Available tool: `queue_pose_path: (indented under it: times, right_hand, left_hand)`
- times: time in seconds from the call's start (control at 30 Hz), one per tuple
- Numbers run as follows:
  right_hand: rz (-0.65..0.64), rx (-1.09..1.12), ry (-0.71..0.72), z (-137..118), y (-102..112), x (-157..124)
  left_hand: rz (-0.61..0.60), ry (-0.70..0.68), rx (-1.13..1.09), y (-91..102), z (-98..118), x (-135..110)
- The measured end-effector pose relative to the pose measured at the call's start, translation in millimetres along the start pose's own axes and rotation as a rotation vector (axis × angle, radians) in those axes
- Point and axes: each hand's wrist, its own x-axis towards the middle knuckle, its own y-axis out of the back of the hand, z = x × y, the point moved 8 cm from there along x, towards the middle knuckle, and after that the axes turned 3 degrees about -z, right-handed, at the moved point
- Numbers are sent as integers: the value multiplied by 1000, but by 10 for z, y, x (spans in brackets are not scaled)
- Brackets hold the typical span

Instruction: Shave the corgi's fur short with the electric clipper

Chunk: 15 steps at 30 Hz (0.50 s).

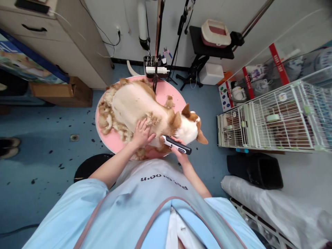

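A brown and white dog (140,103) lies on a round pink grooming table (178,91), its head toward the right. Most of its back is shorn short. My left hand (142,133) rests spread on the dog's near side, beside a tuft of uncut fur. In my right hand (180,152) is a black and white hair clipper (176,144), its blade end against the fur near the dog's shoulder. Loose clumps of cut fur (106,116) ring the dog's rear, and a small clump (169,102) lies beyond its back.
A grooming pole (158,34) rises behind the table, beside a tool holder (157,70) with a white bottle. White wire cages (275,121) stand at right. A black round stool (90,167) is close to my left arm. Cardboard box (62,91) at left; dark hair bits dot the floor.
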Motion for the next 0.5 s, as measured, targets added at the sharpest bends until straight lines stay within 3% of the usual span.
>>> queue_pose_path:
  times: [0.13, 0.27, 0.33, 0.5]
  right_hand:
    - [-121, -62, -3, -96, -14, -75]
    - [191, 16, 76, -199, 417, -62]
    - [229, -4, 89, -215, 470, -13]
    - [-193, -71, 0, -159, 1, 33]
  left_hand:
    - [-7, -14, -8, 6, 24, 12]
    - [-1, -6, -10, -8, 50, 17]
    - [3, -2, -4, -19, 54, 20]
    - [20, 21, -7, -39, 17, 35]
